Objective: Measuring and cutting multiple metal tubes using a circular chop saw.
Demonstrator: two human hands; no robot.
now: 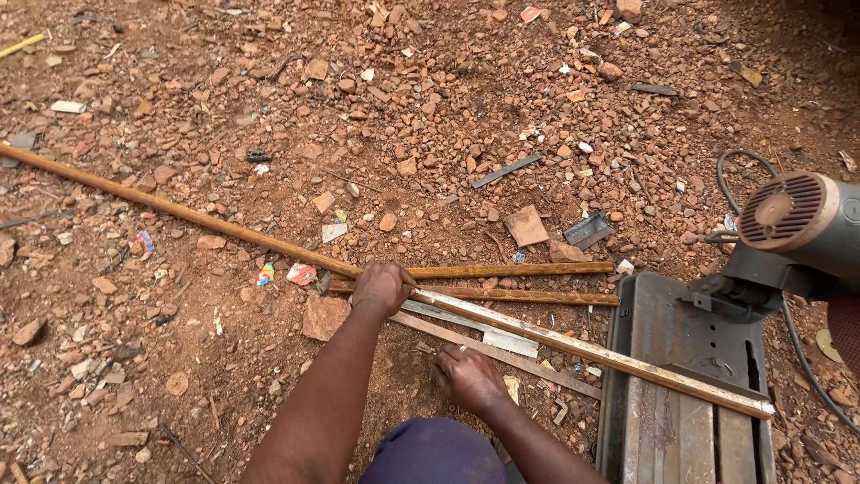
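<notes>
Rusty long steel bar [269, 242] runs left-to-right, clenched mid-length by left hand [381, 287]; right hand [470, 376] rests nearer the body, fingers loose on thin flat metal strip [502, 354].

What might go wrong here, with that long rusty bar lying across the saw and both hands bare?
The long bar rests on the saw base only near one end, with most of its length over loose stones, so it may slip or swing. The left hand grips its rusty metal bare, and rough edges may cut. The right hand rests among scrap strips on the ground, which may also nick it.
</notes>
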